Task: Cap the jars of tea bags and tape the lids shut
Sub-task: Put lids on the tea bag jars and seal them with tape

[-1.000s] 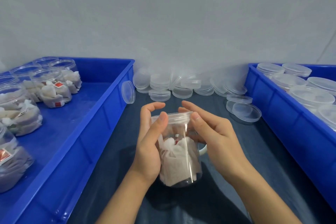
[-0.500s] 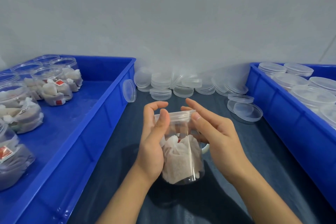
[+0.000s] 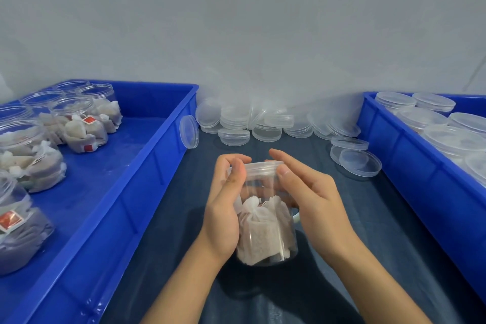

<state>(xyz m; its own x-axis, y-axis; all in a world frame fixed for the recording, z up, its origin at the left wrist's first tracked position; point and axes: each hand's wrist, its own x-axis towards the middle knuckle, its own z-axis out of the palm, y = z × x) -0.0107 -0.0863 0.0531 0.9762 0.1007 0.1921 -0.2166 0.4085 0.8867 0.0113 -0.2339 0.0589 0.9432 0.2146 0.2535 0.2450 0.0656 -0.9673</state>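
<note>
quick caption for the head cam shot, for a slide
Both hands, left and right, grip a lidded jar of tea bags between two blue crates, loose lids behind.

- Jar (image 3: 265, 218): clear, smooth plastic with a glossy sheen.
- Its lid (image 3: 263, 166): cloudy, see-through plastic.
- Tea bags (image 3: 259, 234) inside: soft, matt, papery mesh.
- Loose lids (image 3: 263, 123): thin, frosted-clear plastic.
- Bins (image 3: 147, 173): blue moulded plastic, shiny.
- Table cover (image 3: 368, 218): dark, matt cloth, lightly creased.
- Wall (image 3: 236, 21): pale, matt.
</note>
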